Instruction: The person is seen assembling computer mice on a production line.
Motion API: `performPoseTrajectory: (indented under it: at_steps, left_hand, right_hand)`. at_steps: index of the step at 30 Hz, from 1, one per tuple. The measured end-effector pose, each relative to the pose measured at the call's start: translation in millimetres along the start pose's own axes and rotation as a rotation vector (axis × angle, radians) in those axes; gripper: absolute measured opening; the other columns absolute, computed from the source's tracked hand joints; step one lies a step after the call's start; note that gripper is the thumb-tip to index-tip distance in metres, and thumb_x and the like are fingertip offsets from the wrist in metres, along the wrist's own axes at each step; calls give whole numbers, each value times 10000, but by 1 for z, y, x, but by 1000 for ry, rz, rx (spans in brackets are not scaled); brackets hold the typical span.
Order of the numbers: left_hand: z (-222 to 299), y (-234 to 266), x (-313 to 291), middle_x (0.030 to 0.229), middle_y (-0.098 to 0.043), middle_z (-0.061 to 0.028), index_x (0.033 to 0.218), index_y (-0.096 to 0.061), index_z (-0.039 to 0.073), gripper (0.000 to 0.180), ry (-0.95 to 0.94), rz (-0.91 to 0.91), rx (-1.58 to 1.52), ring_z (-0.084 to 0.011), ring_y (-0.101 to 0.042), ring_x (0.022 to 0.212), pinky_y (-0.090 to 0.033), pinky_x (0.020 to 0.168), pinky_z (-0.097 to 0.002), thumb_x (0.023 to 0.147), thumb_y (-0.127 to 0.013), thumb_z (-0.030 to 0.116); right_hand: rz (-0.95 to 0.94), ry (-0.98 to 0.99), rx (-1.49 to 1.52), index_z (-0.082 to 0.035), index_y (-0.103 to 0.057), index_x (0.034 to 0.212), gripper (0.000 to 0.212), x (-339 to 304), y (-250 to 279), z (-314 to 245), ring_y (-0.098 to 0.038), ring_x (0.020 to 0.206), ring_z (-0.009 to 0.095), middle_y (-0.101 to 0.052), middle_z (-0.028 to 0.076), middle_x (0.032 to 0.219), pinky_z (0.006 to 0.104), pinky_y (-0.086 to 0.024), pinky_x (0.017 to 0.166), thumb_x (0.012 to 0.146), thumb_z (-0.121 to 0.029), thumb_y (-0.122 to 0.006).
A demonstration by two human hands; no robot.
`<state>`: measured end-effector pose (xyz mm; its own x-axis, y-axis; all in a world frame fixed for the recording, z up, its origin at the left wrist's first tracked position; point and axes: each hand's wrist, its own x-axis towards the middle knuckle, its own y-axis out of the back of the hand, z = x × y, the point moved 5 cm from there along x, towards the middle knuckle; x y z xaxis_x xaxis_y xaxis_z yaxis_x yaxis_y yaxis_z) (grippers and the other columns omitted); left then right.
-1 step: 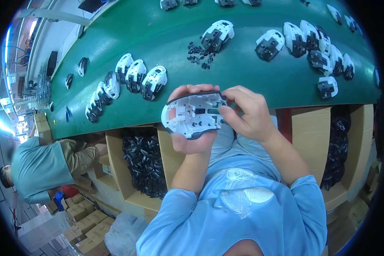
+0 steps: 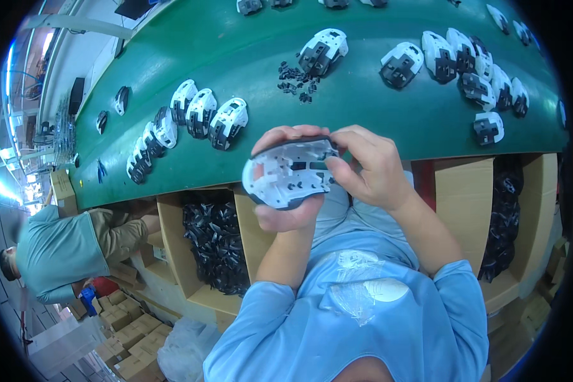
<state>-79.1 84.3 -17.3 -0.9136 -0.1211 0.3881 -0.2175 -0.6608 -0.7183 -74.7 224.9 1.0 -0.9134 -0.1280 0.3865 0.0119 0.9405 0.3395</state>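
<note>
My left hand (image 2: 288, 216) holds a hollow white plastic shell (image 2: 283, 169) with a black rim, its open inside facing up. The fingers wrap the far edge and the thumb presses the near edge. Ribs, slots and small dark bits show inside the shell. My right hand (image 2: 372, 169) pinches the shell's right end between thumb and forefinger. Whether a small part sits between those fingertips is hidden. Beyond my hands on the green table (image 2: 267, 76), a similar white-and-black shell (image 2: 323, 52) lies beside a scatter of small black plastic pieces (image 2: 296, 83).
More shells form a row at the left (image 2: 200, 114) and a cluster at the right (image 2: 468, 63). Blue pliers (image 2: 101, 170) lie near the left edge. Below the table, cardboard boxes (image 2: 251, 235) hold black parts (image 2: 213, 242). At the left, another person (image 2: 67, 254) bends over near stacked cartons (image 2: 134, 331).
</note>
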Motion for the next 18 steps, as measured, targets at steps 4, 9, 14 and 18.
performPoseTrajectory:
  at_steps: [4,9,14,18]
  left_hand:
    - [2,0,-4,1133,-602,-205,1256,-553,-15,920,-1,5,235,-372,-626,1044,-509,959,-506,811,-490,787]
    - [3,8,1,1086,-613,-207,1219,-571,-14,799,51,140,145,-358,-619,1019,-504,950,-505,812,-475,667]
    - [3,1,11,1107,-613,-200,1245,-572,-6,828,59,-64,106,-357,-608,1066,-507,952,-508,803,-515,692]
    - [-2,7,17,1295,-571,-244,1387,-455,32,943,76,-82,269,-358,-599,1165,-515,996,-493,813,-608,765]
  right_hand:
    - [-8,119,-156,9,-655,910,139,-2,-3,3,-657,723,302,-647,144,802,400,-534,635,831,-103,-684]
    - [-1,168,-192,1,-659,889,125,3,-9,2,-640,675,308,-629,142,763,410,-522,611,824,-100,-692]
    - [39,193,-168,13,-682,953,181,0,-5,0,-664,678,313,-655,154,783,386,-539,617,804,-82,-717]
    - [259,296,-140,0,-712,1043,260,0,2,3,-711,791,305,-707,147,912,375,-579,688,789,-52,-739]
